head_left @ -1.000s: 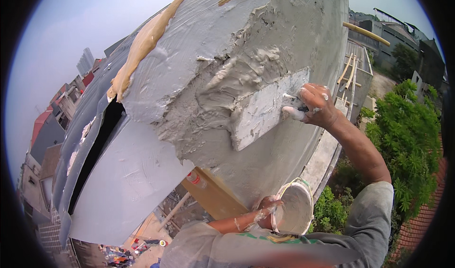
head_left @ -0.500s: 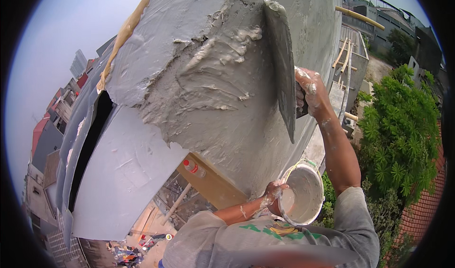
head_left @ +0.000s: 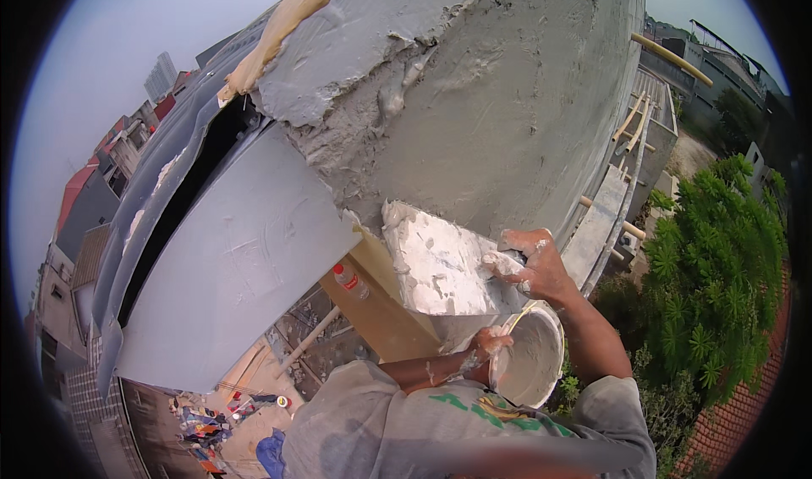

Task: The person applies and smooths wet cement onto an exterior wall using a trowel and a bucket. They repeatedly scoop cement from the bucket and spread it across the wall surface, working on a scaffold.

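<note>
My right hand (head_left: 534,263) is closed round the handle of a plastering trowel (head_left: 444,263), whose broad blade is smeared with pale wet plaster. The blade lies low against the grey wall (head_left: 499,132), just above the bucket. Fresh plaster covers much of this wall, with a rough, ragged patch (head_left: 364,140) along its left side. Below the trowel, my left hand (head_left: 491,344) grips the rim of a white plaster bucket (head_left: 533,356), held close to my chest. Grey-white residue coats the bucket's inside, and both hands are spattered.
A plastic bottle with a red cap (head_left: 350,281) stands on a tan board (head_left: 393,310) beneath the wall. Grey roof sheeting (head_left: 161,208) overhangs at left. Bamboo poles (head_left: 672,58) jut out at right, near a leafy tree (head_left: 710,267). Ground with scattered items lies far below.
My right hand has brought the trowel down and left from high on the wall, its blade turning from edge-on to flat. The thick plaster ridges on the wall are now smoothed. The left hand keeps the bucket.
</note>
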A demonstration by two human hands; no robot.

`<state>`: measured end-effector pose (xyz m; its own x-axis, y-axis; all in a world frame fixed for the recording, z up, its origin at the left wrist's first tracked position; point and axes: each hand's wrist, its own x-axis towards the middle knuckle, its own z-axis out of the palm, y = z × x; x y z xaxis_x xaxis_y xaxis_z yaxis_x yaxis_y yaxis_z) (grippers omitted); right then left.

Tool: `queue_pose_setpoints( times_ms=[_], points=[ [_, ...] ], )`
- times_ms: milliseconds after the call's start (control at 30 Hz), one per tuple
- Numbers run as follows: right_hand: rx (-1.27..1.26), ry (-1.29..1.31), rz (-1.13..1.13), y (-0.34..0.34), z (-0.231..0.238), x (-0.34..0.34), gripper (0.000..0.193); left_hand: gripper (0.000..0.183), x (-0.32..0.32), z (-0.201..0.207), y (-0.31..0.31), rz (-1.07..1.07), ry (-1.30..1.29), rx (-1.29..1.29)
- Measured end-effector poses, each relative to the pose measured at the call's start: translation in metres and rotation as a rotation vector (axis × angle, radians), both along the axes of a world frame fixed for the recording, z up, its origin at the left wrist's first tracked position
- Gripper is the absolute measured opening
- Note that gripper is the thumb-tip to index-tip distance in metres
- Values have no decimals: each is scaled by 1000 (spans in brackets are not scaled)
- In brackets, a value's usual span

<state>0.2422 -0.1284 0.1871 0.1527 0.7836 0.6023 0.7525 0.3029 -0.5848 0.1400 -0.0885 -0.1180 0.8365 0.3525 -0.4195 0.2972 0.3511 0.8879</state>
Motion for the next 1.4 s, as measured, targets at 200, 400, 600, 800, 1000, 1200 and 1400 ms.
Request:
queue_pose_setpoints(
  times_ms=[200,400,600,800,1000,1200,1400],
  points=[
    [201,766,189,-9,1,16,49,24,-5,46,4,-162,43,80],
    [99,575,2,-21,41,0,49,19,-6,19,4,24,26,77],
    [652,-461,-296,-6,58,28,45,19,6,3,0,27,47,156],
    [656,-785,-279,4,125,48,49,25,-4,25,4,2,62,118],
    [771,-928,-334,21,166,53,45,26,-2,8,6,-2,98,132],
    [897,-771,-597,30,196,88,39,20,-4,37,-3,-21,99,178],
    [540,-410,-951,6,162,101,31,23,-6,21,0,-42,-21,165]
  ],
)
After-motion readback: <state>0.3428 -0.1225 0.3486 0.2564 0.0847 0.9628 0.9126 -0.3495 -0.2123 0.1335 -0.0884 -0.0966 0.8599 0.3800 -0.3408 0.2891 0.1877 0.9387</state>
